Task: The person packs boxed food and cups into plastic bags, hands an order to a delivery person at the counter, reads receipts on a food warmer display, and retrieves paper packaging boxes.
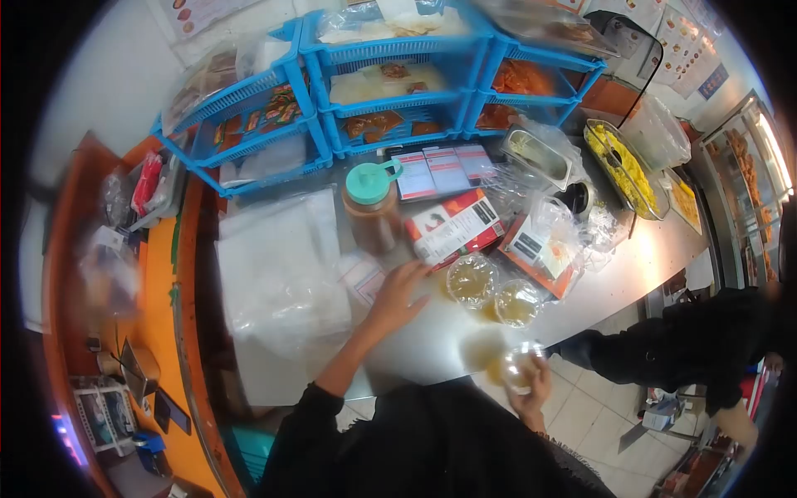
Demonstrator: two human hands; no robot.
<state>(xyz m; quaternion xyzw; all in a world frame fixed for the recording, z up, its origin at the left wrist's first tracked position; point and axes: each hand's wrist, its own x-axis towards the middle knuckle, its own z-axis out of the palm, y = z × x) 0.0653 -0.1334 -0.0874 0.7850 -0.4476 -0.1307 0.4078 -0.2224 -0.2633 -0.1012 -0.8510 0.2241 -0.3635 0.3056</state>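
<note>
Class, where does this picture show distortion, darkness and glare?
Head view: wide-angle distortion bows the brown wooden panel at far left; head view: the corners go black; head view: glare whitens the grey metal table near its right end, and the clear round plastic container in the right hand glints.

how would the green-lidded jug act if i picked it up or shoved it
The jug stands taller than it is wide, so a push near the top could tip it. Its brown body looks filled, though I can't be sure, so it may be heavy. The loop on its lid might make lifting easier.
</note>
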